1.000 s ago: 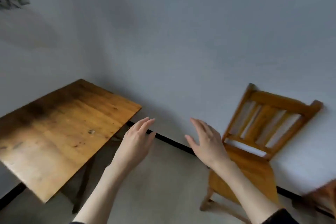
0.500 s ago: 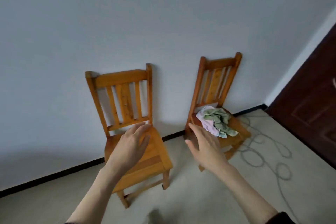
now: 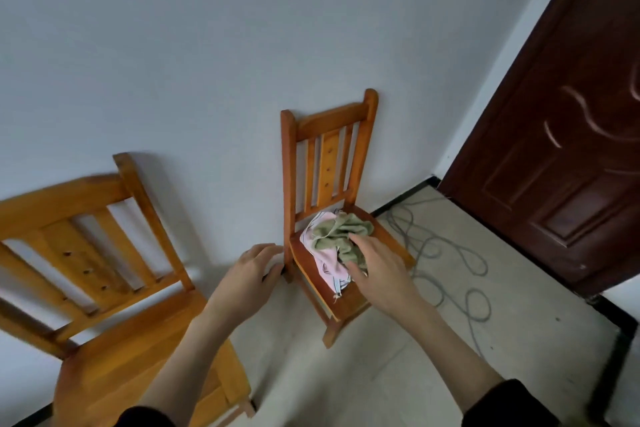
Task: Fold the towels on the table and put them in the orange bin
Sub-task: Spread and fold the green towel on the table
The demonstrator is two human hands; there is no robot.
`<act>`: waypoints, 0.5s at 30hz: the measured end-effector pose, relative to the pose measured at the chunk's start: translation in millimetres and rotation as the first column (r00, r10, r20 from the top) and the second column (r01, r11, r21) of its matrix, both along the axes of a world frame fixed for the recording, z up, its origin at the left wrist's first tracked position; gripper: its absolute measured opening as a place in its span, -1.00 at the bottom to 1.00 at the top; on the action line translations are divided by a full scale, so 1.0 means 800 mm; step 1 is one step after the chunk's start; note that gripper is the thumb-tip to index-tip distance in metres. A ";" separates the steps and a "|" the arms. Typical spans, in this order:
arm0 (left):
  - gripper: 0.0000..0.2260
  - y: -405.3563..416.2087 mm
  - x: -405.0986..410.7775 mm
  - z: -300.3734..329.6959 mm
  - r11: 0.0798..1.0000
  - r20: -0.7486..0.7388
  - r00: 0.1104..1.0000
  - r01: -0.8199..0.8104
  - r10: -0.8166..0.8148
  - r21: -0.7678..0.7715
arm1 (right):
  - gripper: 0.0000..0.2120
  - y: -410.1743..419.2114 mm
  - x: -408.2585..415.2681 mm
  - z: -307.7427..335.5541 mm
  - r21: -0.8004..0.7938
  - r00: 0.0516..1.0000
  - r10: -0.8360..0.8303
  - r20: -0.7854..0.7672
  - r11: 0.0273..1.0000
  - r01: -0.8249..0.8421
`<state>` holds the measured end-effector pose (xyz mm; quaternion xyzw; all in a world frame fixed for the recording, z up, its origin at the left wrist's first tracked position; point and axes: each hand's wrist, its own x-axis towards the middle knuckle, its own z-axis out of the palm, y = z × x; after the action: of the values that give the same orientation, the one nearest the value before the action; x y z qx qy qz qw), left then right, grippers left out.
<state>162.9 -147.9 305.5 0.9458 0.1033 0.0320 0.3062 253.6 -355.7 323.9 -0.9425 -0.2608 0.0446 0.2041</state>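
Note:
A crumpled green towel (image 3: 337, 230) lies on top of a pink towel (image 3: 327, 262) on the seat of a wooden chair (image 3: 327, 156) against the wall. My right hand (image 3: 379, 269) reaches over the seat with fingers spread, its fingertips at the green towel's near edge; it holds nothing. My left hand (image 3: 251, 276) hovers open just left of the chair's front leg, empty. No table and no orange bin are in view.
A second wooden chair (image 3: 104, 288) stands close at the lower left. A grey cable (image 3: 446, 260) lies in loops on the floor right of the towel chair. A dark brown door (image 3: 561, 135) fills the right side. White wall behind.
My view has swung right from the table to the chairs and drawn closer. Both hands have moved toward the chair with the towels; my right hand now reaches the green towel.

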 end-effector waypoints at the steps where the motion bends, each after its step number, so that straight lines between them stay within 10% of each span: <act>1: -0.73 -0.003 0.022 -0.006 1.000 -0.013 1.000 0.021 -0.021 -0.002 | -0.58 -0.003 0.018 -0.002 -0.002 1.000 -0.003 -0.003 1.000 0.003; 15: -0.64 -0.076 0.271 -0.184 0.982 -0.458 0.885 -0.153 0.086 -0.113 | -0.54 -0.050 0.308 -0.144 -0.119 0.937 0.153 -0.315 0.973 -0.199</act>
<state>380.0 -208.8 157.9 0.8942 0.2317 -0.1768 0.3397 499.7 -395.8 209.0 -0.9098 -0.3057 0.2262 0.1661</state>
